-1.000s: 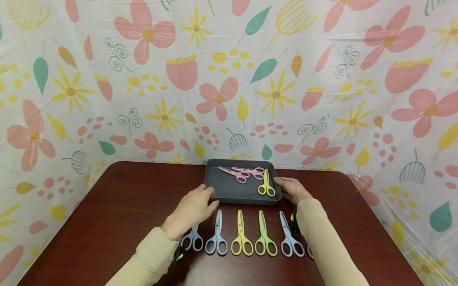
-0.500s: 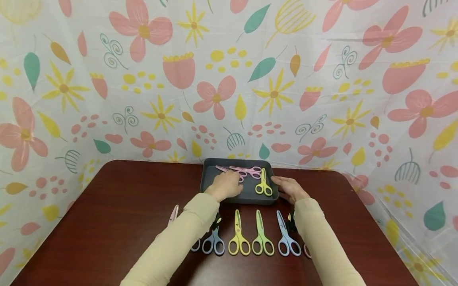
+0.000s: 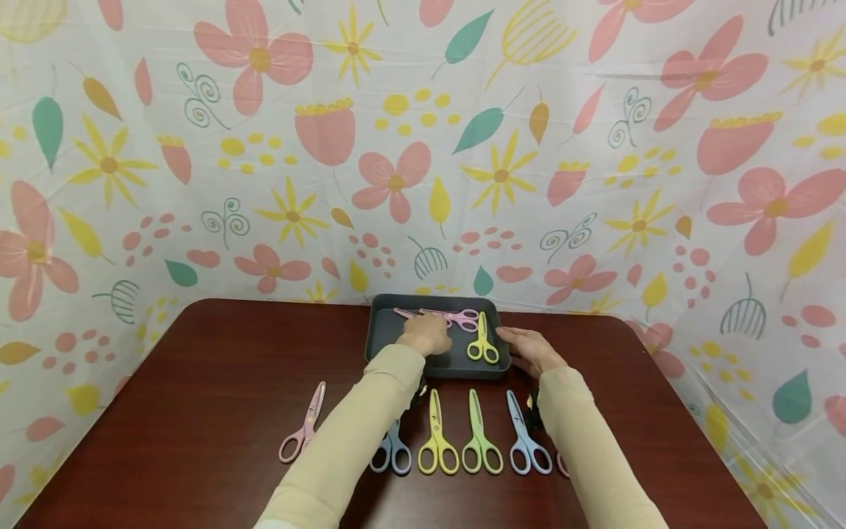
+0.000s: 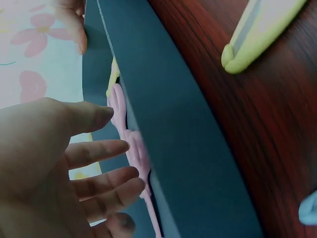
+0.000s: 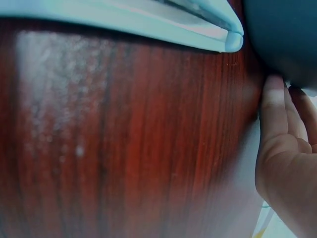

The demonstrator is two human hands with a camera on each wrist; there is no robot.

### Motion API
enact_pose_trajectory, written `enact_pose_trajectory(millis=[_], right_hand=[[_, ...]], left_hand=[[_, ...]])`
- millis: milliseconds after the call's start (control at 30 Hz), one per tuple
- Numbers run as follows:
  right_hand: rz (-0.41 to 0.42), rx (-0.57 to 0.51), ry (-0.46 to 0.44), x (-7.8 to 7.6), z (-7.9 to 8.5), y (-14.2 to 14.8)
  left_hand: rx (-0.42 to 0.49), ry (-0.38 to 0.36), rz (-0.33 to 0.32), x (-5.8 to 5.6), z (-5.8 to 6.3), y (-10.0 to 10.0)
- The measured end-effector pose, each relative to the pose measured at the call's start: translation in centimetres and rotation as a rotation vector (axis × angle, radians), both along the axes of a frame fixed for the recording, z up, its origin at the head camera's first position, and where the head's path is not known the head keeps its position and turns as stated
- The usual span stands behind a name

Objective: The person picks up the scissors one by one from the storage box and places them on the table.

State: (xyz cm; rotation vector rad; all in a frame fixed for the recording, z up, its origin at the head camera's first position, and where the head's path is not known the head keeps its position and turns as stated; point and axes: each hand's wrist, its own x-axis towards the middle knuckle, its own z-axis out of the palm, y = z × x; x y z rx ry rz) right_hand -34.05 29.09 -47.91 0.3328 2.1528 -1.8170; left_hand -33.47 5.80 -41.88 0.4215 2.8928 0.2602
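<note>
My left hand [image 3: 426,334] reaches over the dark grey tray [image 3: 380,345], partly covering one pair of pink scissors. In the left wrist view its fingers [image 4: 106,151] are loosely spread, fingertips right at the pink handles [image 4: 139,156]. A second pair of pink scissors [image 3: 465,320] lies just behind, and yellow scissors [image 3: 482,342] lie at the tray's right side. My right hand [image 3: 531,350] rests against the tray's right wall with its fingers fairly straight. The right wrist view has its fingertips at the tray's outer side [image 5: 282,34].
In front of the tray, scissors lie in a row on the dark red table [image 3: 218,397]: pink [image 3: 311,422], blue [image 3: 392,450], yellow [image 3: 436,441], green [image 3: 480,441], blue [image 3: 526,444]. Another pink pair [image 3: 562,466] is mostly behind the right sleeve. A flowered curtain [image 3: 396,147] hangs behind.
My left hand has moved from the tray's front left corner rightward and inward over the pink scissors. The pink scissors at the row's left end came into view. My right hand stays at the tray.
</note>
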Motion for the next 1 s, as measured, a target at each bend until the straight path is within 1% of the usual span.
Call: enact_pose_trajectory(millis=[233,400,500,633,800,900,1000], right_hand=[[0.006,0.0,0.003,0.0,-0.1,-0.5],[0.005,-0.02,0.001,0.1,0.1,-0.3],[0.001,-0.025,-0.001,0.2,0.2,0.0],[0.007,-0.018,0.004,0.2,0.3,0.1],[0.006,-0.019,-0.008,0.2,0.3,0.0],[-0.002,-0.022,-0.018,0.1,0.3,0.0],[-0.007,-0.013,-0.015,0.1,0.4,0.0]], left_hand=[[-0.026,0.001,0.063,-0.1,-0.6,0.1],[-0.002,-0.007,0.095,-0.3,-1.2,-0.2],[0.009,-0.007,0.107,-0.3,-1.3,-0.3],[-0.019,-0.011,0.145,-0.2,-1.2,-0.6],[-0.046,-0.042,0.205,-0.5,-1.6,-0.9],[-0.065,-0.041,0.222,-0.7,-1.9,-1.1],[-0.079,-0.04,0.225,-0.7,-2.0,-1.3]])
